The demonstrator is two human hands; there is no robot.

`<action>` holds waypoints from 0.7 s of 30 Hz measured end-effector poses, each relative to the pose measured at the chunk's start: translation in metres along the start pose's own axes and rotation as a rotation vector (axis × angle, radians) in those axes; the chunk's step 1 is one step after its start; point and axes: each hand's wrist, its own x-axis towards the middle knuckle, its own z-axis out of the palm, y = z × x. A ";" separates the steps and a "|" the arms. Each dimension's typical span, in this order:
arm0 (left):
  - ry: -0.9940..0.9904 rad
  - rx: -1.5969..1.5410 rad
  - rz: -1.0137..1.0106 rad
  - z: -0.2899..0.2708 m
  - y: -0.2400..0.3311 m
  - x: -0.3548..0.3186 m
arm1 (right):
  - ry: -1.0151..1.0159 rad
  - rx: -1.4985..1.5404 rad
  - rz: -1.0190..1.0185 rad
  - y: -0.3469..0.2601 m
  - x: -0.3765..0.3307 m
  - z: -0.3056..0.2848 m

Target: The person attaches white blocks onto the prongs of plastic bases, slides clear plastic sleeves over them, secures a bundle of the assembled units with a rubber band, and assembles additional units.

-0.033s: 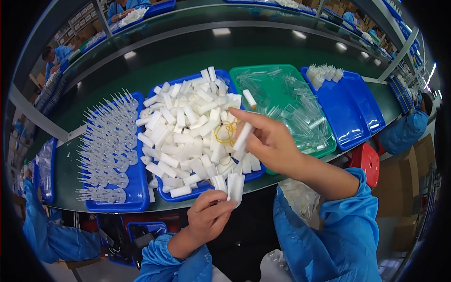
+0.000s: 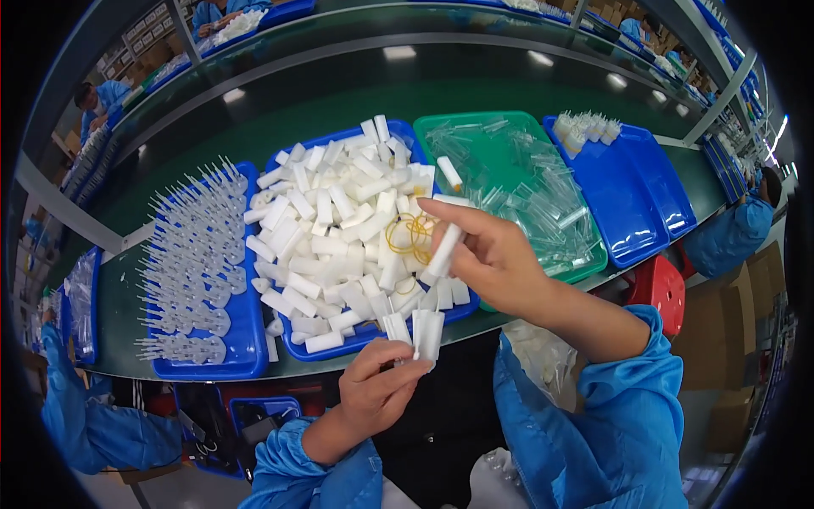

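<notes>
My left hand [image 2: 377, 392] pinches a small bunch of upright white foam-like pieces [image 2: 429, 331] at the front edge of the heaped tray. Above it, my right hand [image 2: 500, 263] grips a white cylinder [image 2: 444, 251] between thumb and fingers, its index finger stretched out over the heap. Beside those fingers, thin yellow rubber bands [image 2: 409, 237] lie over the pieces; whether the hand touches them I cannot tell. A blue tray [image 2: 318, 355] bears the heap of short white pieces [image 2: 326, 246]. One white piece with an orange-brown end [image 2: 449, 173] lies by the green tray.
The green tray [image 2: 475, 127] holds clear plastic tubes [image 2: 538, 199]. Farther right, a blue tray [image 2: 623, 195] has white thin-tipped parts in its far corner. Clear stemmed parts [image 2: 191, 263] stand in rows in the left blue tray [image 2: 246, 343]. A red stool [image 2: 660, 293] and co-workers are nearby.
The trays sit very slightly higher in the picture. Both hands keep their grips, the right one and its cylinder shifted slightly to the right.
</notes>
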 end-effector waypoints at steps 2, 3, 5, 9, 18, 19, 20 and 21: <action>-0.048 0.023 0.087 0.004 -0.001 0.002 | -0.011 0.099 0.113 -0.007 -0.013 -0.009; -0.053 0.021 0.075 0.005 0.000 0.002 | -0.011 0.106 0.125 -0.010 -0.017 -0.010; -0.101 0.052 0.162 0.008 0.000 0.006 | 0.025 0.326 0.170 -0.012 -0.023 -0.013; -0.119 0.063 0.201 0.013 0.000 0.007 | 0.016 0.433 0.222 -0.013 -0.029 -0.020; -0.124 0.096 0.199 0.017 0.002 0.008 | -0.062 0.411 0.308 -0.007 -0.035 -0.026; -0.129 0.088 0.190 0.018 0.002 0.009 | -0.060 0.413 0.309 -0.007 -0.036 -0.027; -0.134 0.081 0.180 0.019 0.002 0.009 | -0.079 0.459 0.316 -0.006 -0.036 -0.030; -0.137 0.081 0.180 0.019 0.002 0.009 | -0.096 0.505 0.322 -0.006 -0.037 -0.032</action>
